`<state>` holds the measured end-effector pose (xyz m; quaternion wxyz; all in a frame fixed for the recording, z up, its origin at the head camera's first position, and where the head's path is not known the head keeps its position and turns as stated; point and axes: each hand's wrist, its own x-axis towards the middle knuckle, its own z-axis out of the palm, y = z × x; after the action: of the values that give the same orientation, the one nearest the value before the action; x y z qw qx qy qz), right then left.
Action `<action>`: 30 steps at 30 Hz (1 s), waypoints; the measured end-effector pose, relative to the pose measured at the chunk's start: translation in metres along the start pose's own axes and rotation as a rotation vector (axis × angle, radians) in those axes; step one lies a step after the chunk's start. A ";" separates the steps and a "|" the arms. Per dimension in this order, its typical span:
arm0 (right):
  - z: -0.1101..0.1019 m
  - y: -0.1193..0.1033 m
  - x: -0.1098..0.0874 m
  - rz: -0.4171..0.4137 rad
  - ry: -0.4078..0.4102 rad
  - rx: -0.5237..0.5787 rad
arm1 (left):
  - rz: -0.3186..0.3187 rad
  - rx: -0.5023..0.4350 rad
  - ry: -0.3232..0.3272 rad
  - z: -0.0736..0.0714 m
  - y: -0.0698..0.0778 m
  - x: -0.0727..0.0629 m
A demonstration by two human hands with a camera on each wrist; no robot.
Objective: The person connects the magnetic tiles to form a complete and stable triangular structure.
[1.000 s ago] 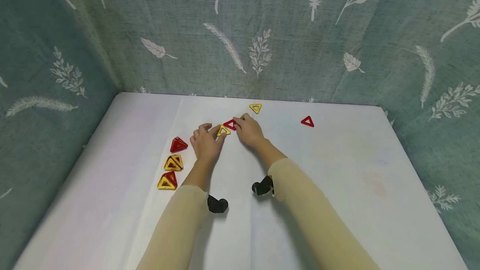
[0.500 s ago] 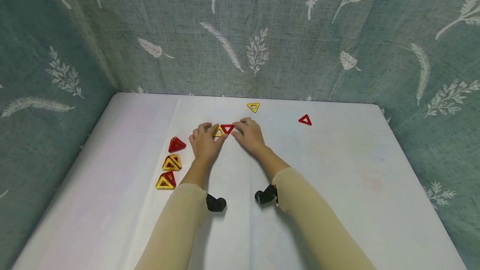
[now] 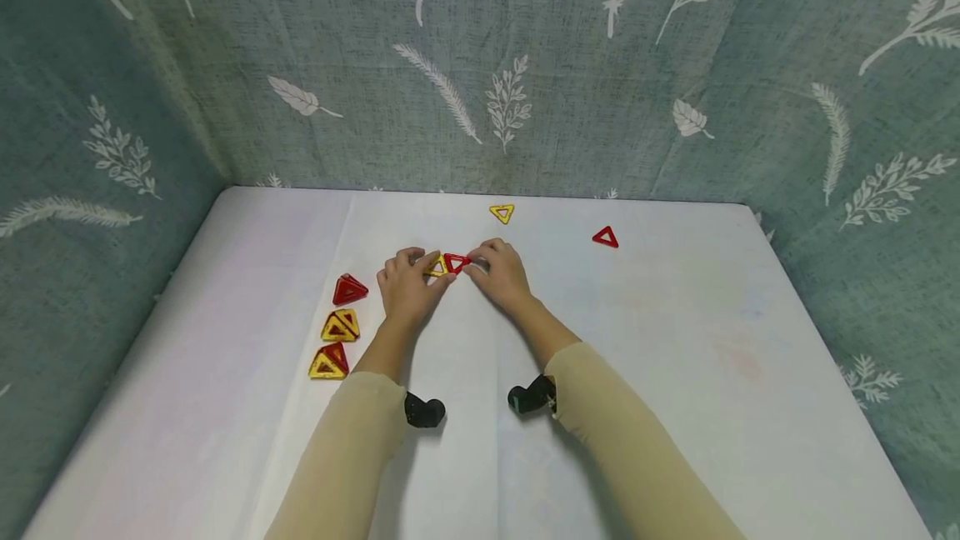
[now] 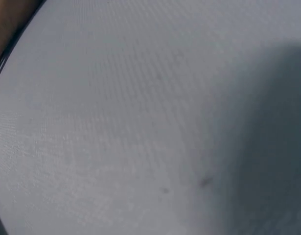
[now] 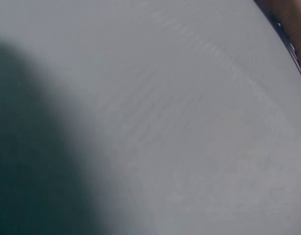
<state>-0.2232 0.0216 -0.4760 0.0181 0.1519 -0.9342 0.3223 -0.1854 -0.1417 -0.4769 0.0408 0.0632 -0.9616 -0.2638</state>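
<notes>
In the head view my left hand (image 3: 407, 288) grips a hollow yellow triangle tile (image 3: 442, 263) between thumb and fingers, which cover part of it. Against that tile's right side lies a hollow red triangle tile (image 3: 454, 257). My right hand (image 3: 500, 274) pinches the red tile's right corner with thumb and index finger. Whether the two tiles are joined or merely touch, I cannot tell. The wrist views show mostly white surface, with only a sliver of each hand at a top corner.
Left of my hands, a column holds a red triangular piece (image 3: 349, 290), a yellow one (image 3: 341, 326) and a red-and-yellow one (image 3: 328, 362). Farther back lie a loose yellow triangle (image 3: 502, 208) and a loose red triangle (image 3: 606, 243). Patterned green cloth (image 3: 480, 107) borders the white table (image 3: 637, 373).
The red tile has turned and come down against the yellow tile's right side. My right hand shifted slightly toward me, letting the red tile free briefly, then pinching its corner again.
</notes>
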 end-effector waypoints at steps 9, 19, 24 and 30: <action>-0.004 0.008 -0.001 -0.061 0.016 0.102 | 0.047 -0.005 -0.004 0.000 -0.001 -0.002; -0.007 0.017 0.010 -0.090 0.110 0.207 | 0.042 -0.003 -0.025 -0.004 -0.003 -0.002; -0.016 0.033 0.018 0.026 0.119 0.124 | 0.062 -0.012 -0.042 -0.002 -0.003 -0.003; -0.028 0.044 0.023 0.134 0.092 0.069 | 0.091 -0.015 -0.047 -0.001 -0.004 -0.006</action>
<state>-0.2602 0.0650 -0.4771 0.0343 0.0743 -0.9288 0.3614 -0.1790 -0.1445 -0.4778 0.0306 0.0130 -0.9622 -0.2704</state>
